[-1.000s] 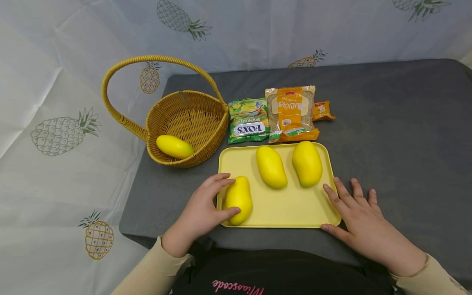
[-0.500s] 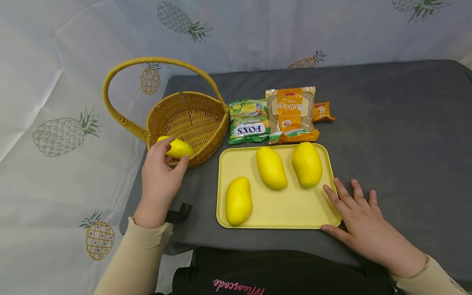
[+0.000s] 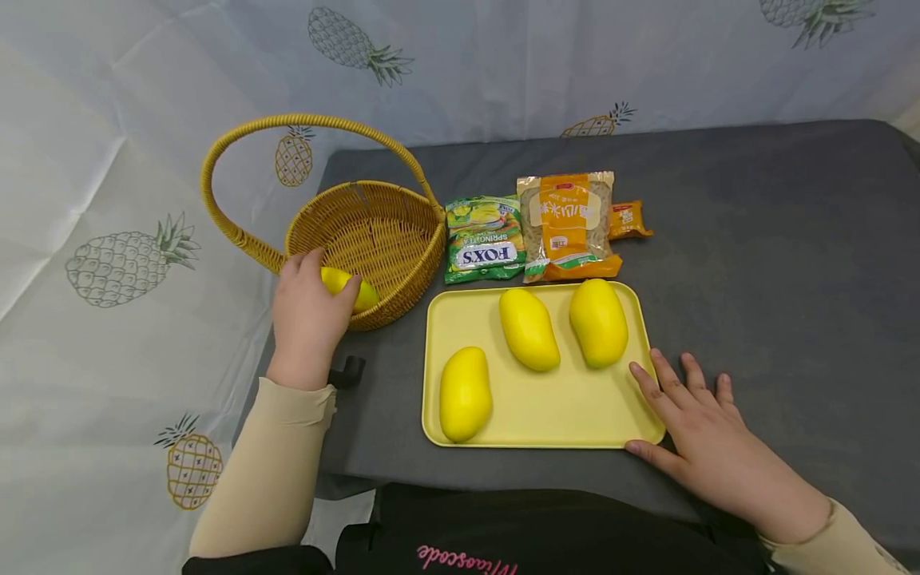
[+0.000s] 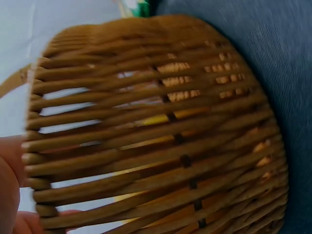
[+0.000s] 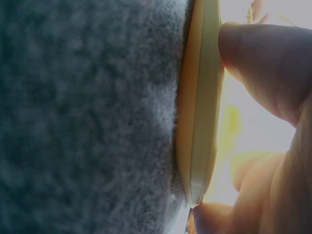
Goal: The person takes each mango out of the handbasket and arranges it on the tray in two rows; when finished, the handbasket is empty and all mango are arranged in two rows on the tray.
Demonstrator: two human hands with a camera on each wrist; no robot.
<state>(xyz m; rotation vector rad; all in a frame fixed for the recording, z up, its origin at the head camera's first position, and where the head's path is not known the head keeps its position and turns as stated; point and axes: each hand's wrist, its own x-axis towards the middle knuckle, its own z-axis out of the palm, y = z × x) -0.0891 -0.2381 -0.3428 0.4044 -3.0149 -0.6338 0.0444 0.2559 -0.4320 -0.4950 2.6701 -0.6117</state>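
At the near rim of the wicker basket (image 3: 374,231), my left hand (image 3: 309,319) reaches inside and grips a yellow mango (image 3: 362,295). The thumb lies on the mango's near side, while the other fingers curl down out of sight past its left end. In the left wrist view the basket's woven wall (image 4: 122,112) fills most of the picture, with yellow glimpsed through its gaps. My right hand (image 3: 707,435) spreads its fingers along the right edge of the pale yellow tray (image 3: 561,415). Up close, the right wrist view has the thumb (image 5: 258,58) against the tray rim (image 5: 204,97).
Three more mangoes lie on the tray: one at the left (image 3: 465,394), one at the top middle (image 3: 529,329), one at the top right (image 3: 599,323). Behind it are a green candy bag (image 3: 485,239), an orange-and-clear packet (image 3: 566,228) and a small orange packet (image 3: 628,220).
My left hand has left the mango at the tray's left, swung left to the basket and closed over the mango inside. My right hand stays at the tray's edge.
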